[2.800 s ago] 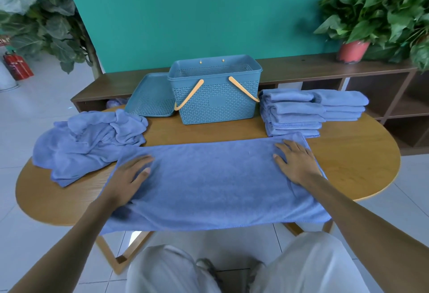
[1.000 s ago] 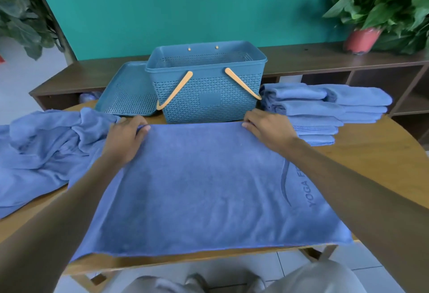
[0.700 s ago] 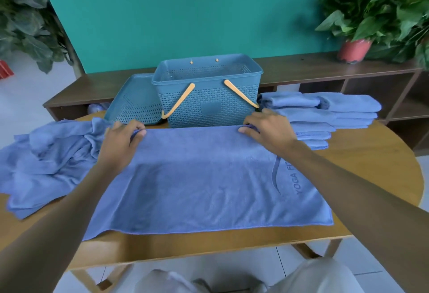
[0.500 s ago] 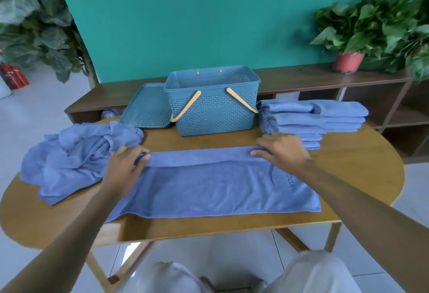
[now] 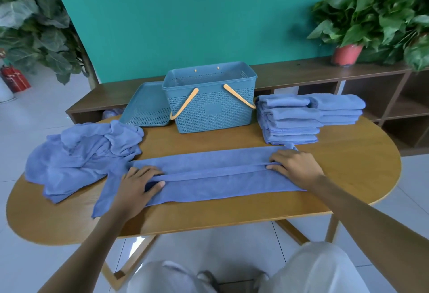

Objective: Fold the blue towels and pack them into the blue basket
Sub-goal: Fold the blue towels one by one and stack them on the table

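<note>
1. Where the folded edge of the towel being folded (image 5: 209, 176) runs across the bench (image 5: 348, 176), the left hand (image 5: 137, 186) grips its left end: fingers (image 5: 148, 172) curled over the top of the fold, thumb tucked beneath it.
2. Right hand (image 5: 294, 167): pinches the same folded edge at its right end, fingers bent and closed on the cloth.
3. Towel being folded: blue, a long narrow band lying left to right across the middle of the bench, its far part doubled toward the person so the edge sits on the near part; left end hangs a little askew under the left forearm.
4. Unfolded towels (image 5: 81, 153): one crumpled blue heap on the left of the bench, touching the left end of the band.
5. Folded towels (image 5: 292, 121): a neat stack at the right rear of the bench, just behind the right hand; a second, lower stack (image 5: 336, 109) against its right side.
6. Blue basket (image 5: 209, 104): perforated plastic, upright at the centre rear of the bench, both tan handles dropped against its front wall; interior not fully visible.
7. Basket lid (image 5: 144, 107): blue, perforated, leaning against the basket's left side.
8. Shelf unit (image 5: 325, 76): dark wood, behind the bench, bearing a potted plant (image 5: 348, 53) at the right.
9. Wall (image 5: 185, 14): teal.
</note>
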